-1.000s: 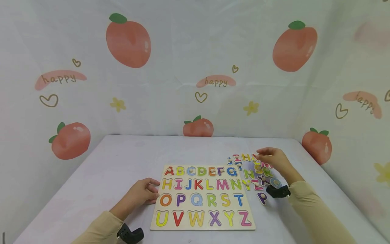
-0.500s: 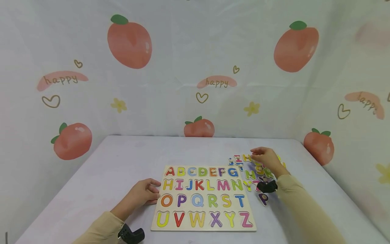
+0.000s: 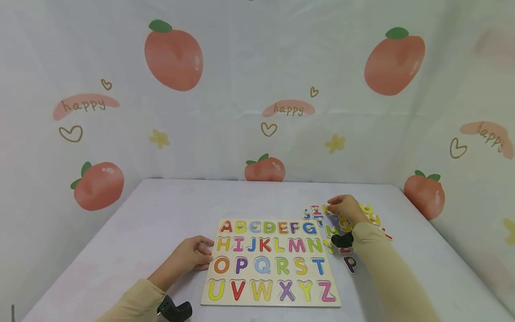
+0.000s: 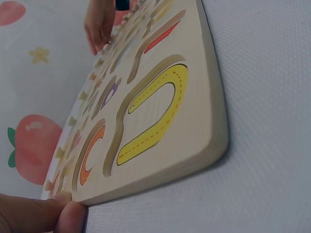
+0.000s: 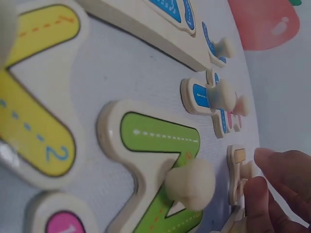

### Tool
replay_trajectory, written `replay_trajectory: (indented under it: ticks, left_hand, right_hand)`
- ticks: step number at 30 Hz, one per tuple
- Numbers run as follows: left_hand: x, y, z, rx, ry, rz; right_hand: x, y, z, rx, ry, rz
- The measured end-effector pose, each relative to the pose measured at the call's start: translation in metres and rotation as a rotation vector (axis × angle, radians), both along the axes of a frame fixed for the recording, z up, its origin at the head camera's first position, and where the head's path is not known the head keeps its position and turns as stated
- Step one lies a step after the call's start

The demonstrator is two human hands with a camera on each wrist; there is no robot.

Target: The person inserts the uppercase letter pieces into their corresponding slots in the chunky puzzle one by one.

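Note:
A wooden alphabet puzzle board lies flat, with knobbed letters A to G in its top row and several bare printed recesses below. My left hand rests its fingertips against the board's left edge; the left wrist view shows thumb and finger at that corner. Beyond the board's right side, my right hand pinches the knob of the yellow-orange letter H between thumb and finger. Near it lie the blue T, the green N and the yellow Y. My right hand and sleeve hide some letters.
A purple P lies right of the board. Pink I and blue J sit behind its far right corner. More loose letters, including a yellow U, lie right of my right hand. A printed curtain stands behind the table.
My right hand has moved left across the loose letters to the H, uncovering letters on the right. My left hand stays at the board's edge.

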State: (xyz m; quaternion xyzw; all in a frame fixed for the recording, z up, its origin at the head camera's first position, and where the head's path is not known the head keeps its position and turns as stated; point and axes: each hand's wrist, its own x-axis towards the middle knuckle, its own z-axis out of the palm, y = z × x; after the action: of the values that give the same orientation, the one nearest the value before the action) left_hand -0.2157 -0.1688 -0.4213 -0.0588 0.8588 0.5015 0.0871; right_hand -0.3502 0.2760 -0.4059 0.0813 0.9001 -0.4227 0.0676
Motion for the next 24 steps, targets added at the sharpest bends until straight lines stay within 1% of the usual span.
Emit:
replay_trajectory:
  ticks: [6, 10, 16, 20, 24]
  left_hand:
    - [0.0, 0.0, -0.002, 0.002, 0.004, 0.002]
    - [0.0, 0.0, -0.003, -0.003, 0.006, 0.003]
    - [0.0, 0.001, -0.003, -0.013, 0.008, 0.005]
    - [0.001, 0.001, -0.001, -0.014, 0.007, 0.007]
    - [0.002, 0.0, 0.001, 0.004, -0.001, 0.008]
  right_hand:
    - [-0.004, -0.001, -0.005, 0.049, 0.01, -0.006]
    - [-0.008, -0.001, -0.007, 0.059, -0.004, -0.024]
    - [-0.007, -0.002, -0.007, 0.073, -0.001, -0.029]
    - [-0.003, -0.004, -0.003, 0.056, 0.004, -0.029]
    - [0.005, -0.008, 0.007, 0.054, 0.042, -0.005]
